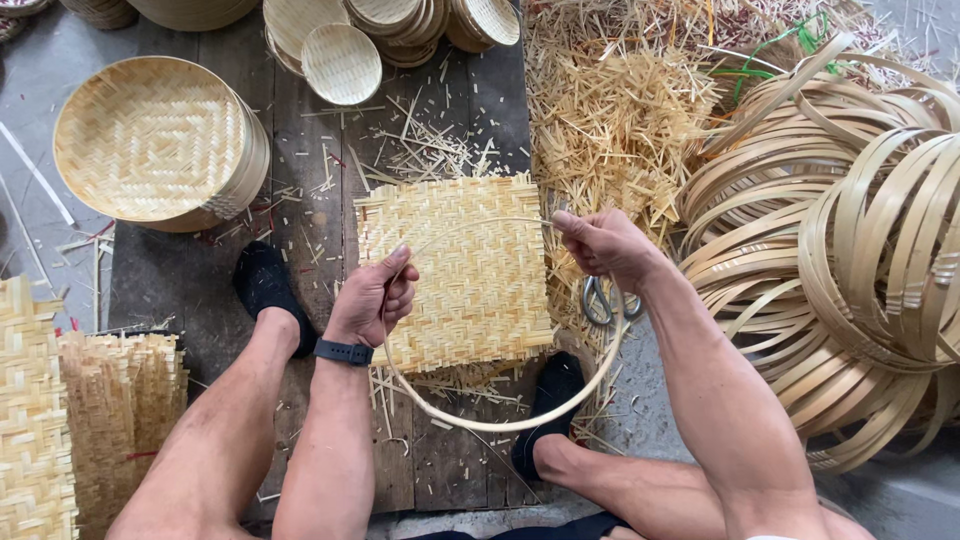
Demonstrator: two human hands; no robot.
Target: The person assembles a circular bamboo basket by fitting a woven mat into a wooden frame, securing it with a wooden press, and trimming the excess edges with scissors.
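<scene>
Gripping one bamboo hoop [520,420] between them: left hand [372,300], fingers curled shut on the hoop's near-left arc; right hand [605,243], fist closed on its upper-right arc. Hoop held as a thin pale ring, tilted over the square woven bamboo mat [455,270], which lies flat just beneath and between both hands on dark wooden boards [440,470]. Black wristband [343,351] on the left wrist. Scissors [600,300] directly below the right hand, partly hidden by it. Loose bamboo offcuts [610,110] heaped beyond the right hand. Stacked bamboo hoops [850,250] to the right of the right hand. Round woven tray stack [155,140] beyond and left of the left hand; smaller woven bowls [342,62] farther off. Woven mat pile [35,420] left of the left forearm.
</scene>
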